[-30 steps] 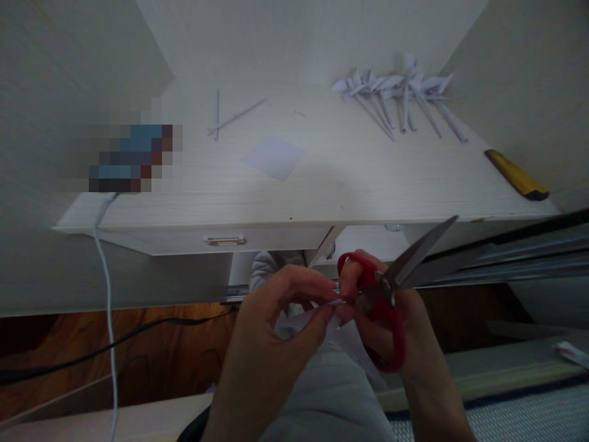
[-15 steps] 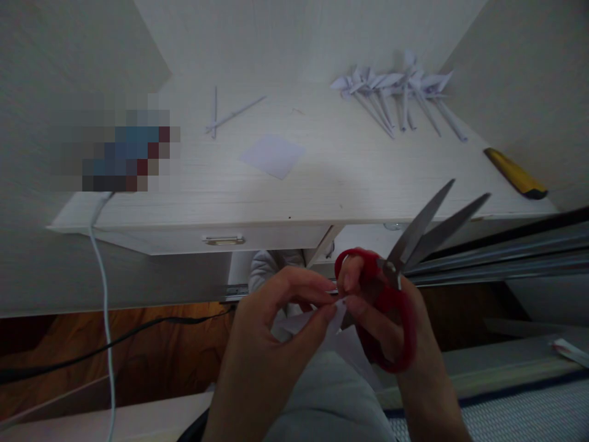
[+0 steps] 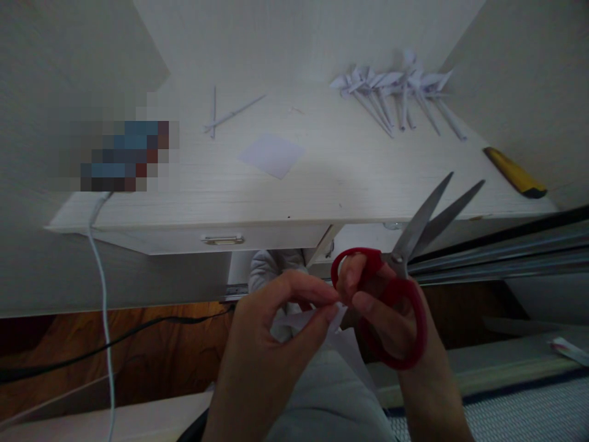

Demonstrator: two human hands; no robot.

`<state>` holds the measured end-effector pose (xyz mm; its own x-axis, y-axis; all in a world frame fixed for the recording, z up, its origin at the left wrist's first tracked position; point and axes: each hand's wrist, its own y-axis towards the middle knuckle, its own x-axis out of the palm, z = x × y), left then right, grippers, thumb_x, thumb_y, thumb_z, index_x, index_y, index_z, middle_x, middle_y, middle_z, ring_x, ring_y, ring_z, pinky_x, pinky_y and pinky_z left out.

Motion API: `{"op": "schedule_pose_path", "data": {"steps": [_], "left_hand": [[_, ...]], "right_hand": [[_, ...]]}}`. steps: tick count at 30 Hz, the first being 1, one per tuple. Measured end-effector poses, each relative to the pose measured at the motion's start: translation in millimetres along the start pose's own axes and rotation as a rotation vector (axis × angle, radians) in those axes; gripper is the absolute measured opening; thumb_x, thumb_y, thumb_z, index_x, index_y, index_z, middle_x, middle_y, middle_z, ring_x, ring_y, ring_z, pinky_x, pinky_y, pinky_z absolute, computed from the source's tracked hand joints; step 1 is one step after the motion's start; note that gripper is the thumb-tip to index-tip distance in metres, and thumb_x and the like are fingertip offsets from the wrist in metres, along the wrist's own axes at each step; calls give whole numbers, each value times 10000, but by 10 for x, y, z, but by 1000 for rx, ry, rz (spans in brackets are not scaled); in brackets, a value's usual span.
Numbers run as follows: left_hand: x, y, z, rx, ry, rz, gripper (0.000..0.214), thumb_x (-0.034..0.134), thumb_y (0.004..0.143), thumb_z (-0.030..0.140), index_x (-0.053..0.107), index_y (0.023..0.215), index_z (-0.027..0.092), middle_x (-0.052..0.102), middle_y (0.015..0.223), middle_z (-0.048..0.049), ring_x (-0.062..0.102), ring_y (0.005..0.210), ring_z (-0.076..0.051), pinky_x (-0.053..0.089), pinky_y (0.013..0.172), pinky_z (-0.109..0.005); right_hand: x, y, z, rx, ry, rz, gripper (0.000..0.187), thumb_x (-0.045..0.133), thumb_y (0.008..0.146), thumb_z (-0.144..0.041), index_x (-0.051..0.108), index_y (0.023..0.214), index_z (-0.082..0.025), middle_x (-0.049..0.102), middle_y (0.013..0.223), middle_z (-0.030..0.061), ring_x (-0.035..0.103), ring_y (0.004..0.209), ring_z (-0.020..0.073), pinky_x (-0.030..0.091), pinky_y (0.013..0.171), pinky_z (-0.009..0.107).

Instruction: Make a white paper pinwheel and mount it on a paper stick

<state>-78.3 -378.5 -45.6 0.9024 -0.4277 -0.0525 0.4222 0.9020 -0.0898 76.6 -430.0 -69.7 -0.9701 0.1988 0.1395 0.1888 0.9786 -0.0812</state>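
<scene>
We judge the step in hand to be fine fingerwork at a corner of the paper (image 3: 337,322). Our left hand (image 3: 271,328) pinches it between thumb and fingertips, above the lap (image 3: 331,393) and in front of the desk (image 3: 184,196). Our right hand (image 3: 391,324) is threaded through the red loops of the scissors (image 3: 398,260), whose blades stand apart and point away from the paper. The right thumb and forefinger are just beside the pinched corner; we cannot tell whether they touch it. As we judge it, the next move calls for a steady left pinch and care with the parted blades.

On the desk we see a flat sheet (image 3: 272,156), crossed sticks (image 3: 234,113), folded shapes (image 3: 389,80) on stems at the back and a yellow tool (image 3: 515,174) at the right. A blurred-out object (image 3: 131,153) sits at the left, a cable (image 3: 103,294) hanging below it; beneath is wooden floor (image 3: 184,362)
</scene>
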Motion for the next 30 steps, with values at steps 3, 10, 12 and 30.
{"op": "schedule_pose_path", "data": {"steps": [3, 10, 12, 30], "left_hand": [[-3, -8, 11, -19, -1, -23, 169, 674, 766, 68, 690, 737, 234, 716, 712, 58, 664, 670, -106, 506, 637, -187], [-26, -27, 9, -39, -10, -48, 176, 673, 779, 87, 703, 745, 257, 723, 719, 66, 673, 685, -107, 504, 668, -196], [-32, -29, 10, -50, -24, -62, 171, 666, 788, 98, 706, 748, 260, 729, 727, 61, 678, 697, -115, 510, 681, -206], [-58, -15, 38, -67, -44, -56, 172, 669, 766, 88, 717, 716, 245, 717, 690, 62, 652, 663, -106, 489, 655, -194]], "right_hand": [[38, 8, -64, 47, 34, -71, 160, 741, 787, -316, 607, 837, -244, 562, 777, -13, 533, 668, 149, 448, 577, 256], [64, 1, -86, 42, 90, -89, 184, 773, 757, -202, 607, 826, -243, 542, 806, -30, 507, 696, 123, 425, 608, 222], [56, -12, -77, 29, 109, -91, 190, 765, 764, -188, 610, 851, -256, 534, 810, -34, 505, 712, 125, 425, 625, 225], [-41, -45, 36, 42, 229, -152, 179, 745, 789, -356, 634, 870, -242, 535, 798, -8, 484, 701, 145, 391, 592, 250]]}}
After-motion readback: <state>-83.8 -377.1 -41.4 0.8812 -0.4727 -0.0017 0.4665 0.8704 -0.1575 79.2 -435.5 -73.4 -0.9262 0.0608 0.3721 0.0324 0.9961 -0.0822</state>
